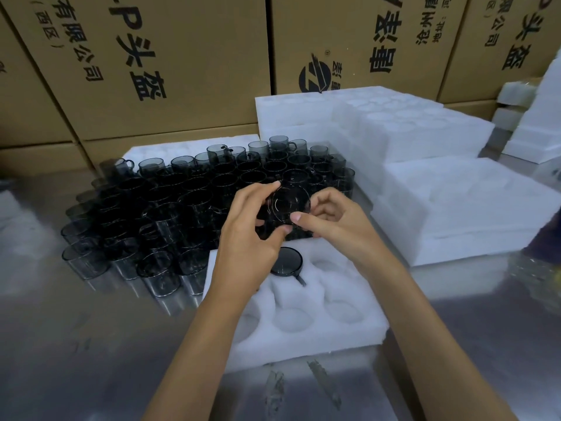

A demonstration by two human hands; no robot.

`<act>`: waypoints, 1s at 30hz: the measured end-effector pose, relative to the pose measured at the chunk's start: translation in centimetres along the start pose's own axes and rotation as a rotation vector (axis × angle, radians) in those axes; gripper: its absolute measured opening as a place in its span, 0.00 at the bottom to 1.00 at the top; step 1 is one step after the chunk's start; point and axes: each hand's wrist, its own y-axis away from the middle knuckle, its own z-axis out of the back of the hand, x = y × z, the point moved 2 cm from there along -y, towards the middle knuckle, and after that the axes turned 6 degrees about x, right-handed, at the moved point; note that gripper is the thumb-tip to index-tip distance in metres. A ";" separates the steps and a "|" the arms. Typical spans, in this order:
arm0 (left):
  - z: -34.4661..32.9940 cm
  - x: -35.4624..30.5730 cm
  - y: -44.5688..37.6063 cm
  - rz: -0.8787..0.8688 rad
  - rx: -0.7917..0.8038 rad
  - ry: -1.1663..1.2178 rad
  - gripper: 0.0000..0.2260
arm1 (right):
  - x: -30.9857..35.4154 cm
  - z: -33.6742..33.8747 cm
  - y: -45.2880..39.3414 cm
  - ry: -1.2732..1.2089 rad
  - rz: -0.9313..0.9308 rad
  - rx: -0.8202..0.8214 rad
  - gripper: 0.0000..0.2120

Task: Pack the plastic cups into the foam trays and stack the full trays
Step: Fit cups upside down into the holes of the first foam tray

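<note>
Both of my hands hold one dark see-through plastic cup [288,205] above the far edge of the white foam tray [318,335]. My left hand [247,250] curls round its left side, thumb underneath. My right hand [331,217] pinches its right rim with thumb and fingers. The cup's round bottom faces me. One cup [287,261] sits in a far pocket of the tray, its handle pointing toward me. The tray's other pockets hold nothing. Several loose cups [170,208] stand packed together on the table beyond and to the left.
Stacks of white foam trays [455,214] lie to the right and behind [379,123]. More foam pieces [525,117] sit at the far right. Printed cardboard boxes [182,62] wall off the back. The table [91,344] is shiny metal.
</note>
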 end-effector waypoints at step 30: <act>-2.4 -0.7 1.4 0.209 0.511 -0.028 0.26 | -1.5 3.1 4.7 -0.031 0.037 -0.381 0.24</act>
